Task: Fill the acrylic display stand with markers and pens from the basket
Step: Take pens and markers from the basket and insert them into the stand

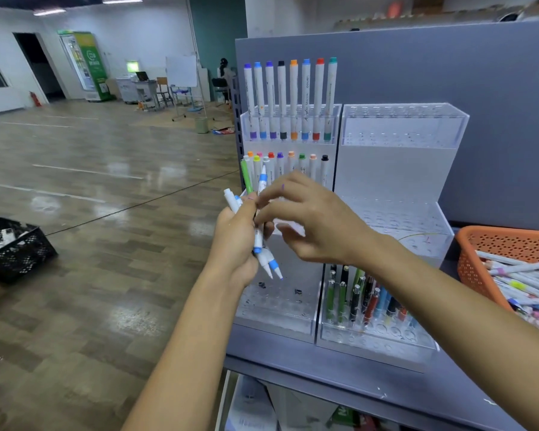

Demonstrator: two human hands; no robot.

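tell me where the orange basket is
In the head view the orange basket sits at the far right edge on the grey shelf, just right of the right-hand acrylic stand, with markers lying in it.

The left hand (234,241) grips a marker bundle (258,241) and the right hand (318,225) pinches at it, both before the left stand's (277,309) middle tier. Its front holes lie mostly open. The right stand's (399,163) upper tiers are free; pens (364,298) crowd its front. The orange basket (495,241) fills the shelf's (277,349) right edge. A grey panel (479,73) closes the back.
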